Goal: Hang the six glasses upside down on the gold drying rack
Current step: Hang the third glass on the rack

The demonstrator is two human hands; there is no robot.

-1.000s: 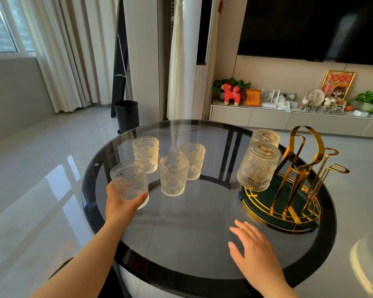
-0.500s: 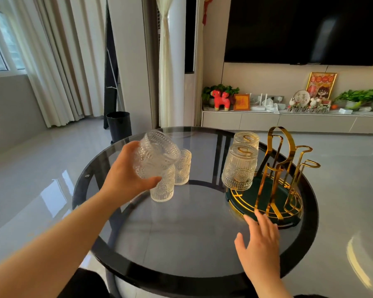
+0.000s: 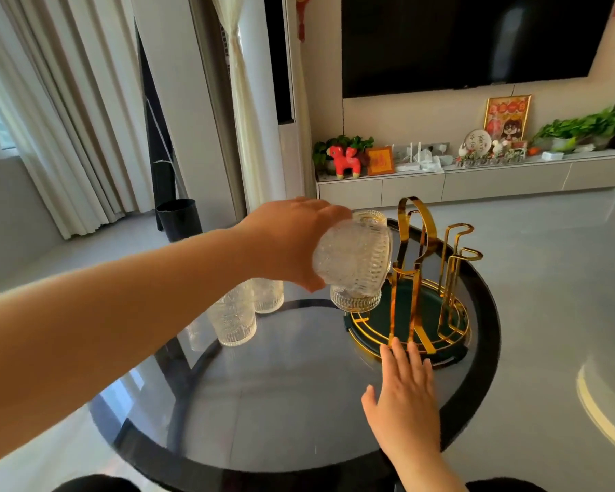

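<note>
The left hand (image 3: 288,243) grips a tipped ribbed glass (image 3: 352,259) just left of the gold drying rack (image 3: 423,278); the right hand (image 3: 403,388) lies flat on the bench (image 3: 263,403), fingertips touching the rack's near rim.

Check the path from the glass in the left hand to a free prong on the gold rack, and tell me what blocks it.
The held glass in the left hand overlaps the hung glasses on the rack's left side in this view. The free prongs lie beyond them to the right, with nothing on them. The right hand rests low at the tray's front rim.
</note>
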